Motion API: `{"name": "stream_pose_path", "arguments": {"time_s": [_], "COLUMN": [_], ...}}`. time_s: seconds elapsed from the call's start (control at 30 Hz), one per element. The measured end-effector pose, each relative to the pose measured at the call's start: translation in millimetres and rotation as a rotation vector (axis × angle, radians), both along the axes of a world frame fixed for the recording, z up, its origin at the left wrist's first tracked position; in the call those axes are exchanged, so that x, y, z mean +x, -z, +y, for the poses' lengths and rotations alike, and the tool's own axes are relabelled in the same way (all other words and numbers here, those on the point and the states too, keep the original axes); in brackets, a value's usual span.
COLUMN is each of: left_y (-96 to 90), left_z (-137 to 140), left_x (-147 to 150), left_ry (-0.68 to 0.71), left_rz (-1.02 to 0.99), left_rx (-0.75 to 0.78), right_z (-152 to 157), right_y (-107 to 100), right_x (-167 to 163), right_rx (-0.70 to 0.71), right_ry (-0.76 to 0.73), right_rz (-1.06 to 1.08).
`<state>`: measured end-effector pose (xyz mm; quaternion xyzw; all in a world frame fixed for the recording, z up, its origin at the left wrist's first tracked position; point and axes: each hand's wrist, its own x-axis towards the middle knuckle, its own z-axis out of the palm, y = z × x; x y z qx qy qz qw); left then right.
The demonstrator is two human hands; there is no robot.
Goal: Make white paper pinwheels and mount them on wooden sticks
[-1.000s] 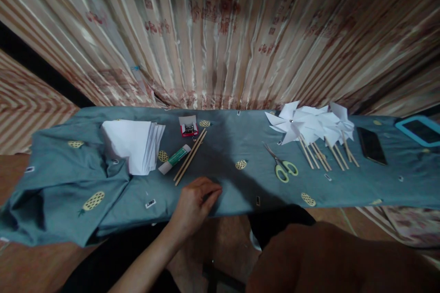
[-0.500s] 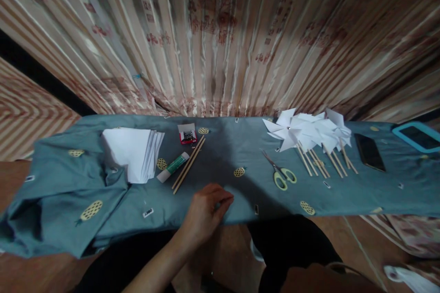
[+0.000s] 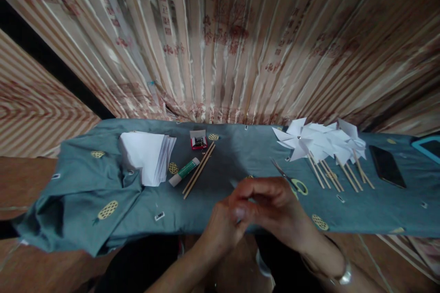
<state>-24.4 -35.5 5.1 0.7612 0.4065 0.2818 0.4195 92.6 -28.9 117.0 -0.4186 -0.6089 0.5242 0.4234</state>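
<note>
My left hand [image 3: 223, 224] and my right hand [image 3: 278, 213] meet just above the front edge of the cloth-covered table. The right fingers curl over the left fingertips and the two hands touch. Both look closed in a pinch; whatever they hold, if anything, is hidden and blurred. Beyond them and to the right, scissors [image 3: 284, 175] with pale green handles lie partly behind the right hand. Left of the hands are two wooden sticks [image 3: 199, 171], a green-and-white glue stick [image 3: 184, 171] and a small open red box [image 3: 198, 141] of dark metal pins.
A stack of white paper [image 3: 147, 155] lies at the left. Several white paper pinwheels [image 3: 319, 139] on sticks lie at the right, beside a dark phone [image 3: 387, 165]. A blue-framed object [image 3: 426, 146] sits at the far right. A patterned curtain [image 3: 223, 55] hangs behind the table [image 3: 127, 219].
My right hand has come up from the lower right and met my left hand. The left hand has moved slightly right. The view has shifted, so the table's things appear further right.
</note>
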Motion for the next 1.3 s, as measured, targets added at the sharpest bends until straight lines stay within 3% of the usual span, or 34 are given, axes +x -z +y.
{"name": "stream_pose_path", "arguments": {"time_s": [0.13, 0.27, 0.47, 0.6, 0.77, 0.9, 1.1, 1.3], "left_y": [-8.7, -13.6, -11.3, -13.8, -16.9, -16.9, -15.6, -18.2], "left_z": [-3, -6, -8, -9, -8, -8, -11, -3], "left_x": [5, 7, 5, 3, -3, -8, -11, -18], "left_ry": [0.123, 0.171, 0.2, 0.214, 0.204, 0.165, 0.186, 0.074], "left_rz": [0.015, 0.038, 0.095, 0.123, 0.11, 0.094, 0.1, -0.002], "left_rx": [-0.044, -0.044, -0.007, 0.017, 0.007, -0.001, 0.002, 0.003], "right_z": [58, 120, 167, 172, 168, 150, 118, 114], "right_y": [35, 63, 82, 90, 91, 91, 108, 117], "right_x": [-10, -26, -46, -52, -50, -41, -33, -35], "right_rx": [0.205, 0.443, 0.556, 0.61, 0.615, 0.592, 0.619, 0.671], "right_ry": [0.087, 0.091, 0.038, -0.044, -0.003, 0.047, -0.051, -0.093], "right_rz": [-0.327, -0.908, -1.026, -1.071, -1.089, -1.082, -1.072, -1.064]}}
